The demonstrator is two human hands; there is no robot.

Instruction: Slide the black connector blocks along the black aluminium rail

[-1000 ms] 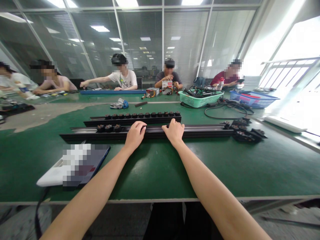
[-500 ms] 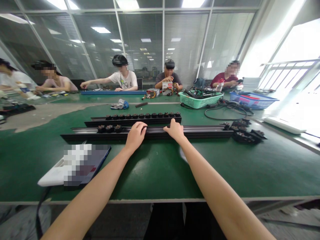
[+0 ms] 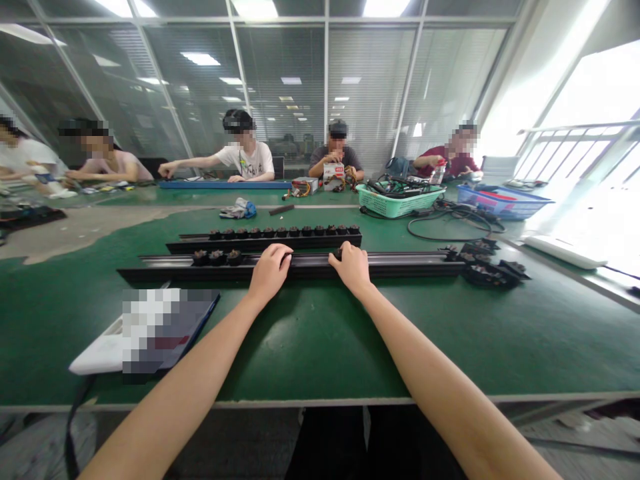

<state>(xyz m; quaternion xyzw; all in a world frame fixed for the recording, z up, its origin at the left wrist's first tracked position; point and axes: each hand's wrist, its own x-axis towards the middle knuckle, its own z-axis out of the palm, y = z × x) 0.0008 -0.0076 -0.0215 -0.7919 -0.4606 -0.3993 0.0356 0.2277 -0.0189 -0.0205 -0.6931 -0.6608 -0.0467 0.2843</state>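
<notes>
A long black metal rail (image 3: 400, 268) lies across the green table in front of me. My left hand (image 3: 271, 268) is closed over it left of the middle, fingers curled on the far side and partly hidden. Just to the right, my right hand (image 3: 352, 263) grips a small black part (image 3: 338, 254) at the rail's channel; most of that part is covered. Several black fittings with metal pieces (image 3: 216, 257) sit in the left stretch of the rail. More loose black fittings (image 3: 493, 272) are heaped at its right end.
Behind lies a second black rail (image 3: 270, 241) carrying a row of fittings. A white device (image 3: 100, 350) is at the left front. Farther back are a grey-blue cloth (image 3: 239, 209), a green basket (image 3: 400, 203), a blue basket (image 3: 505, 203) and cables (image 3: 450, 233). Several people sit opposite.
My right hand has shifted slightly and shows more of the small black part at its fingers. The left hand keeps its place on the rail. A person at the back right has reached toward a bottle.
</notes>
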